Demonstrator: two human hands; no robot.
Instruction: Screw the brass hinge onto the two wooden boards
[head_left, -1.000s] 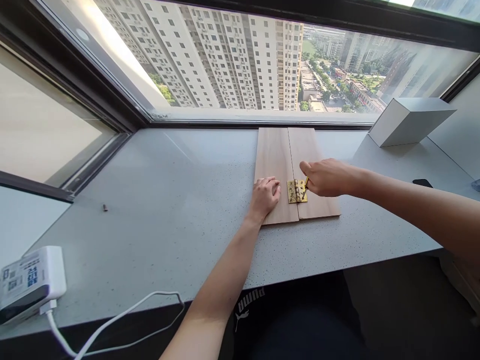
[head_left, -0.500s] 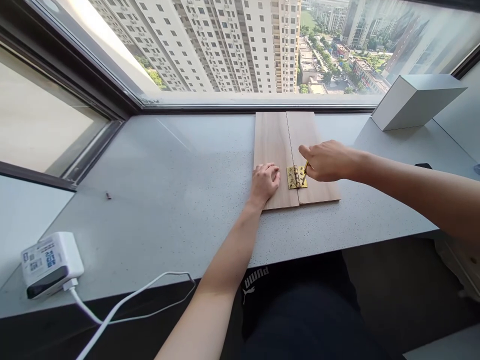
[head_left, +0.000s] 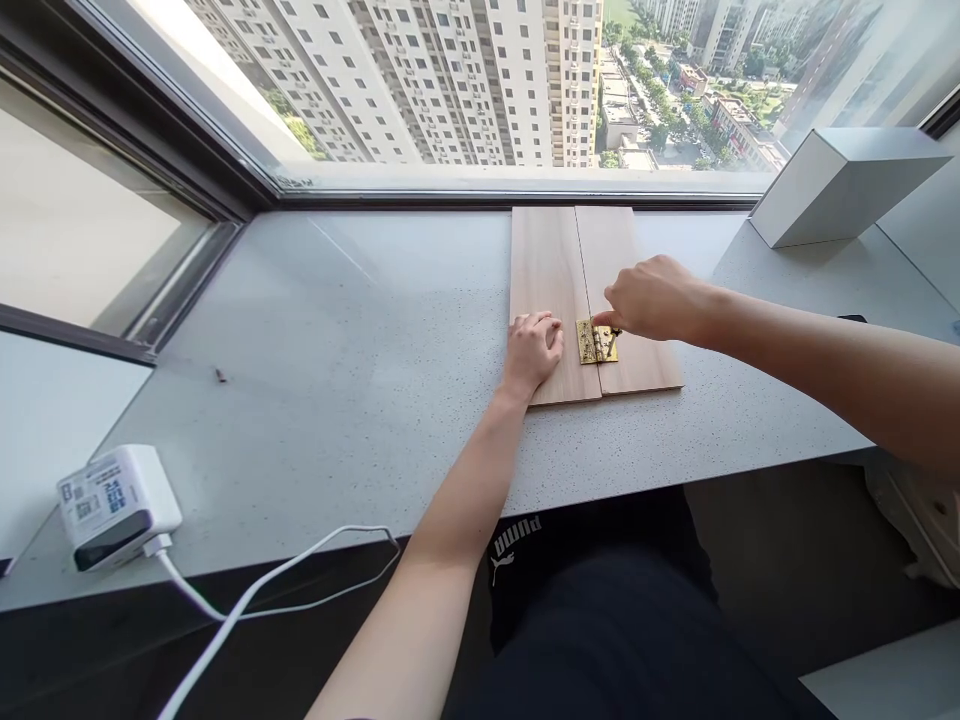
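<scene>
The left hand (head_left: 532, 350) lies flat, fingers (head_left: 546, 331) open, on two thin wooden boards (head_left: 637, 370) on the desk (head_left: 337, 300). The right hand (head_left: 652, 298) is closed at the brass hinge (head_left: 597, 342), holding I cannot tell what. Boards look light and stiff; better take the outer edges.

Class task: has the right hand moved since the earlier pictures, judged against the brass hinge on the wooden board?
Yes: the right hand has shifted left toward the brass hinge, and its fingertips now reach the hinge's top edge.
</scene>
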